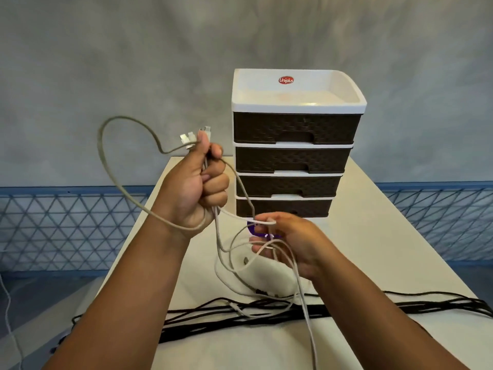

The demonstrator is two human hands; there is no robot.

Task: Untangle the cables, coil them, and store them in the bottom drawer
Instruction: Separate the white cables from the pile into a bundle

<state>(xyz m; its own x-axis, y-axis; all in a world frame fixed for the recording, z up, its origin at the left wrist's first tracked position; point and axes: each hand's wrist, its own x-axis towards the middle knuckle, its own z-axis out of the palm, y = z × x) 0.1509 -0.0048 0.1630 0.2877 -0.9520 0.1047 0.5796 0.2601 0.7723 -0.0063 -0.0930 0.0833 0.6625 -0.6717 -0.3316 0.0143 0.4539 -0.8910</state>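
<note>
Nearest the camera, a bundle of black cables (266, 313) lay across the front of the white table (373, 249), its long axis running left to right, with ends trailing off both sides. Neither hand touched it.

Just beyond, the right hand (290, 241) hung low over the table, fingers curled and pinching several loops of the white cables (221, 252). A strand fell from that hand toward the near edge, crossing over the black bundle. A small purple object (253, 229) showed behind the loops; what it was could not be told.

Higher and to the left, the left hand (197, 182) was a closed fist clamped on the same white cables near their ends, the connectors (194, 136) sticking up and out above the thumb. One strand swept out in a wide loop to the left and came round under the wrist. Between the two hands the cables ran steeply, upper left to lower right, so the tangle sat at the right hand, which looked best placed to pick it loose while the left held the ends.

Farthest back stood the drawer unit (296, 142); its bottom drawer (284, 208) appeared shut, directly behind the right hand, which was the nearer to it
</note>
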